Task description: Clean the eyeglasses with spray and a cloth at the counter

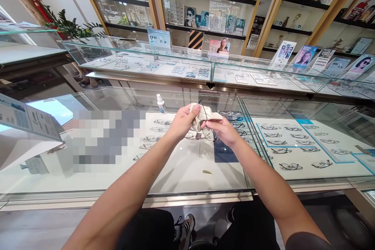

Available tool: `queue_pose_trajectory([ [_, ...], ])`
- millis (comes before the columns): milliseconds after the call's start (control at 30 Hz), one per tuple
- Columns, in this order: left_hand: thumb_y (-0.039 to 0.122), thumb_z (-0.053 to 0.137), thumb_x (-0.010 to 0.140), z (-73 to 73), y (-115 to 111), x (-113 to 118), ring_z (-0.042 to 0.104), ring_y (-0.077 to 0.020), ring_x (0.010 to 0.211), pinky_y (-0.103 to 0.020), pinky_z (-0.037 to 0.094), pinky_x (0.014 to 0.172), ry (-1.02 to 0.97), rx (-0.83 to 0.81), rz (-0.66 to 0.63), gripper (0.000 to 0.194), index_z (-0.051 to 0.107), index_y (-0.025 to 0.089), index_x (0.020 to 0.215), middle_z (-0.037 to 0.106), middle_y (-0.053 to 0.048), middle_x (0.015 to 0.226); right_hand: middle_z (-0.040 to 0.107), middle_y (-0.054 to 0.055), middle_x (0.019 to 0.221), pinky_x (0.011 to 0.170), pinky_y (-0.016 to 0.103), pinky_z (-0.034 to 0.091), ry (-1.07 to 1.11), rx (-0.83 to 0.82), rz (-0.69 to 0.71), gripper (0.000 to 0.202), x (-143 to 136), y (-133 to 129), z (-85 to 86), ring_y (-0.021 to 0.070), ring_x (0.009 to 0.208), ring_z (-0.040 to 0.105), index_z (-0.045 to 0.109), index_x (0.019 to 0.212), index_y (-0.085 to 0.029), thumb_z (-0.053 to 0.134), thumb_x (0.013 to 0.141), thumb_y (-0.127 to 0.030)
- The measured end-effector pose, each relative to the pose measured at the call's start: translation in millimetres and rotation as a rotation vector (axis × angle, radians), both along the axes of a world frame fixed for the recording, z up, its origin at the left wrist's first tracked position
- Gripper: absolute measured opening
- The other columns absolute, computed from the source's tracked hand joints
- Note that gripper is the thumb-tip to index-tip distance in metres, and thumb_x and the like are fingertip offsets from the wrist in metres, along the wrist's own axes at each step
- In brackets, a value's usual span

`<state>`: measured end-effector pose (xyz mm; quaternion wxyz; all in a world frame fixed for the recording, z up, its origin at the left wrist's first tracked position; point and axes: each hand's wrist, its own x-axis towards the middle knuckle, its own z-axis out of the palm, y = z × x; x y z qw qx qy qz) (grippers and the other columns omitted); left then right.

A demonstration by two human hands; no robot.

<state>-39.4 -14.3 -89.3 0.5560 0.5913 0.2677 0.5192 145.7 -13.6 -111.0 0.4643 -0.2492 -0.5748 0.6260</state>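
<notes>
In front of me, above the glass counter, my left hand (185, 120) is closed on a cream cloth (197, 122), thumb on top. A thin dark rim or temple of a pair of eyeglasses (204, 112) shows against the cloth; the folds hide most of the pair. My right hand (224, 128) is closed too, its thumb and fingers pinching at the lower right edge of the cloth and the eyeglasses. A small white spray bottle (161, 104) stands upright on the counter, left of and beyond my hands.
Beneath the glass counter top (193, 181) lie rows of eyeglasses (290, 166) on white trays. A second glass display case (137, 56) runs across behind it. At the left stands a printed sign (32, 121). Shelves (205, 2) with pictures line the back wall.
</notes>
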Motion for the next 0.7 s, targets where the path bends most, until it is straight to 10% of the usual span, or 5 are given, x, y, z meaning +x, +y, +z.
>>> queue_pose_trajectory([
  [333, 0.044, 0.091, 0.085, 6.0, -1.8, -3.3, 0.061, -0.0138, 0.058, -0.022, 0.047, 0.054, 0.009, 0.007, -0.089, 0.040, 0.068, 0.016, 0.100, 0.071, -0.004, 0.068, 0.074, 0.005, 0.078, 0.086, 0.036, 0.048, 0.062, -0.060, 0.072, 0.033, 1.7, -1.8, 7.1, 0.0195, 0.082, 0.063, 0.082, 0.078, -0.019, 0.090, 0.076, -0.052],
  [700, 0.066, 0.072, 0.097, 9.2, -6.0, 2.4, 0.055, -0.0119, 0.043, -0.021, 0.036, 0.042, -0.019, -0.002, 0.016, 0.053, 0.063, 0.016, 0.081, 0.068, -0.006, 0.056, 0.075, 0.003, 0.081, 0.086, 0.033, 0.046, 0.035, -0.069, 0.076, 0.030, -4.2, -3.5, 4.2, 0.0190, 0.086, 0.064, 0.082, 0.077, -0.020, 0.090, 0.075, -0.048],
])
